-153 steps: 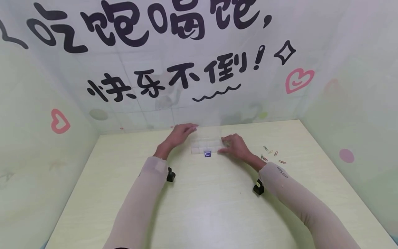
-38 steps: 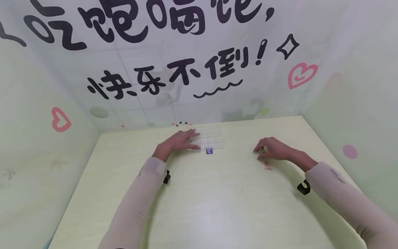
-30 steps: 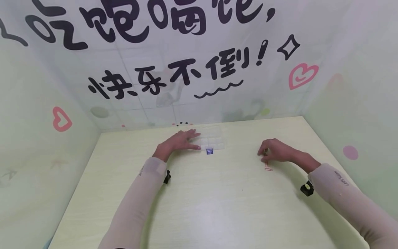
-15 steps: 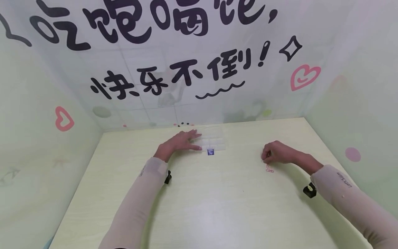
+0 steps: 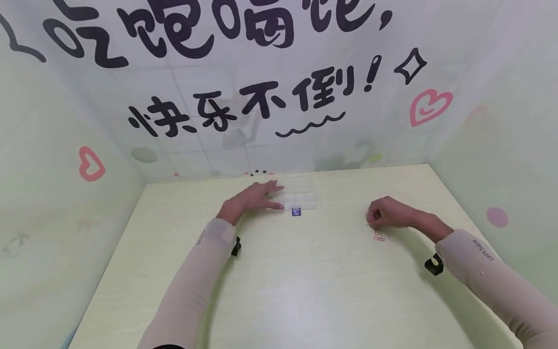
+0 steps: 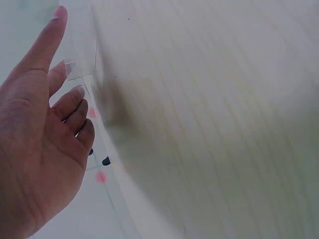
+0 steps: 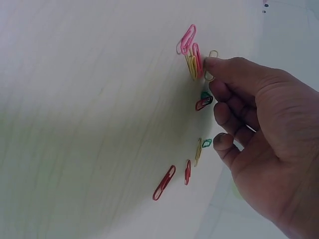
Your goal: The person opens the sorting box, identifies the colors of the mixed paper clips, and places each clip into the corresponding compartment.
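My left hand [image 5: 255, 196] rests at the left end of a clear compartment box [image 5: 305, 198] by the back wall. Its thumb lies along the front corner and its other fingers reach behind, loosely extended; the left wrist view shows the box's transparent end [image 6: 79, 45] between them. A blue label [image 5: 296, 212] sits at the box's front. My right hand [image 5: 388, 212], off to the right, pinches a yellow paper clip [image 7: 214, 54] between thumb and index finger. Beside its fingertips lie a pink paper clip [image 7: 188, 39] and a dark red paper clip [image 7: 203, 103].
More paper clips lie scattered under the right hand, among them a red paper clip [image 7: 164, 182] and a green paper clip [image 7: 207, 143]. The pale wooden table [image 5: 287, 291] meets a printed back wall [image 5: 270, 135] just behind the box.
My right hand has left the box's right side and gone right to the clips; its thumb and index finger have come together. My left hand has stayed by the box, its thumb now at the front corner.
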### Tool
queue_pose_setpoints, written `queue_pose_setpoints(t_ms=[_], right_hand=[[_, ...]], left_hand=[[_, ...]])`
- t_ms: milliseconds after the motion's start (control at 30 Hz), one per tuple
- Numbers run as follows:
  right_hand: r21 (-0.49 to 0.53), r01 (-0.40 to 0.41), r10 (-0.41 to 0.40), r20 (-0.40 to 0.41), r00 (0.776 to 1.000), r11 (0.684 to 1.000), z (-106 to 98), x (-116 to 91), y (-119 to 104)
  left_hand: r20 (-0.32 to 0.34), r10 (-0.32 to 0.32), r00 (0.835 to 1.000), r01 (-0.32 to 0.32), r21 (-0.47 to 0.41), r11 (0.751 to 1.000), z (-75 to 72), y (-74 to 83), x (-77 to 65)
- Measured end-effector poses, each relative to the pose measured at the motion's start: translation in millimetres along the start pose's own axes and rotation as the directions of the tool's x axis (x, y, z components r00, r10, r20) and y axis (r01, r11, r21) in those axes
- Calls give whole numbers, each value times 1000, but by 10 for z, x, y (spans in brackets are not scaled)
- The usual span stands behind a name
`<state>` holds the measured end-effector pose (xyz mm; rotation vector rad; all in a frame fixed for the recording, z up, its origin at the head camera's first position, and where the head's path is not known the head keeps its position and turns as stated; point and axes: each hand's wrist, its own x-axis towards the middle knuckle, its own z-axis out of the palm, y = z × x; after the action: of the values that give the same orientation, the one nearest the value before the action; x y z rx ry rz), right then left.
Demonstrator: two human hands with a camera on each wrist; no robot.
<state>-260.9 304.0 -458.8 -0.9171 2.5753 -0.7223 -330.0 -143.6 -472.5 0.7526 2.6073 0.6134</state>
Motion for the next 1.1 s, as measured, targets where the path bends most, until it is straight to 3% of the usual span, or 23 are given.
queue_pose_setpoints(t_ms=[733,1100], right_hand=[[-18,110,-112,-135,984,994,-50,374,-215],[-4,81,-80,-216,973,997,-27,637,-316]], left_hand=[[-17,-13,1000,13,-19,1000,-3,25,-20],[-17,-19,1000,18,-13,1000,-10,24,-14]])
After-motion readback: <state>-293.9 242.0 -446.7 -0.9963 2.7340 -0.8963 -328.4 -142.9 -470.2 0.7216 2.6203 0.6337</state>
